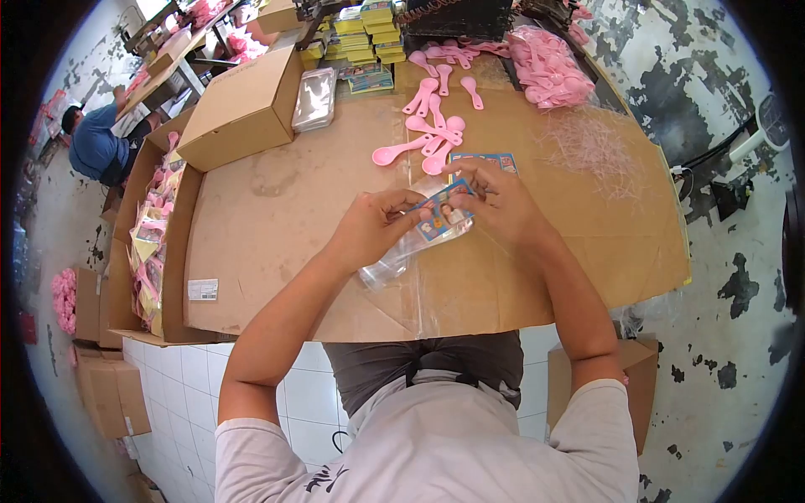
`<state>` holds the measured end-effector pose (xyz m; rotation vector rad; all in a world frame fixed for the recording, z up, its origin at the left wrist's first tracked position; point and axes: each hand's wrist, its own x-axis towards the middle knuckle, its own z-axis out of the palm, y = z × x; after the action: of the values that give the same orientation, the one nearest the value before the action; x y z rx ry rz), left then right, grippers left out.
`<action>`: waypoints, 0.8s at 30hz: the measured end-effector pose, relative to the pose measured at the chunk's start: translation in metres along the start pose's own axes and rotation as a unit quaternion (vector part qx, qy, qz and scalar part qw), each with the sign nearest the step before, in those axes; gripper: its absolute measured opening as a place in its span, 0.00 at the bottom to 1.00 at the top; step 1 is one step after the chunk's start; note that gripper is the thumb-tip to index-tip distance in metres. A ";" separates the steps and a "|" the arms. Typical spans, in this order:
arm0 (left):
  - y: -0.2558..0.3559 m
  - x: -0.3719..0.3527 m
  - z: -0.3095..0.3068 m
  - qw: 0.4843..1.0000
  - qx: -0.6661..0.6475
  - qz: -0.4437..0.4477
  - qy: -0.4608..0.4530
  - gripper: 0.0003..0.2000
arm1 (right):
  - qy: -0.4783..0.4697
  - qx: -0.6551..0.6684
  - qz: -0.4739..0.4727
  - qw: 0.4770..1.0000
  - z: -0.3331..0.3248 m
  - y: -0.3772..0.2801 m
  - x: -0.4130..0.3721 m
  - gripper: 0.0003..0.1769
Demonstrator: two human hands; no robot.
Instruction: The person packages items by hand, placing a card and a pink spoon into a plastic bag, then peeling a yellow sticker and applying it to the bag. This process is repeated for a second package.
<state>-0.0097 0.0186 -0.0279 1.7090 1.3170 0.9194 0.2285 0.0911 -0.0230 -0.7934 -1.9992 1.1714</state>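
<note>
A small blue printed card (443, 211) is held tilted between both my hands over the cardboard-covered table (277, 243). My left hand (386, 222) pinches its left end, and my right hand (486, 197) grips its upper right end. A clear plastic bag (387, 267) hangs beneath the card and my left hand; whether the card is inside it, I cannot tell. Just beyond my hands lie several pink spoons (434, 134), loosely piled. Another blue card (503, 162) lies behind my right hand, partly hidden.
An open box of packed spoons (151, 243) stands left, beside a closed carton (239, 109). Clear bags (314, 99) and card stacks (365, 38) lie at the back. A bag of pink spoons (549, 67) sits back right, near pink strands (599, 151). A person (101, 147) is far left.
</note>
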 end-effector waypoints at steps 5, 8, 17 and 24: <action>0.000 0.000 0.003 0.993 -0.113 0.000 -0.015 0.15 | 0.112 0.045 -0.029 0.992 0.021 0.000 0.006 0.18; -0.006 0.001 0.008 0.978 -0.205 0.022 0.010 0.17 | 0.048 0.026 -0.080 0.995 0.016 0.022 0.015 0.15; -0.007 0.005 -0.005 0.982 -0.190 -0.021 0.003 0.17 | 0.102 -0.318 -0.127 0.934 -0.063 0.088 0.135 0.18; -0.004 0.002 -0.010 0.983 -0.182 -0.016 -0.004 0.17 | 0.122 -0.500 -0.049 0.856 -0.084 0.110 0.145 0.15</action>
<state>-0.0194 0.0222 -0.0270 1.4022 1.0890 1.0598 0.2285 0.2889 -0.0551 -1.2163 -2.3257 -0.1423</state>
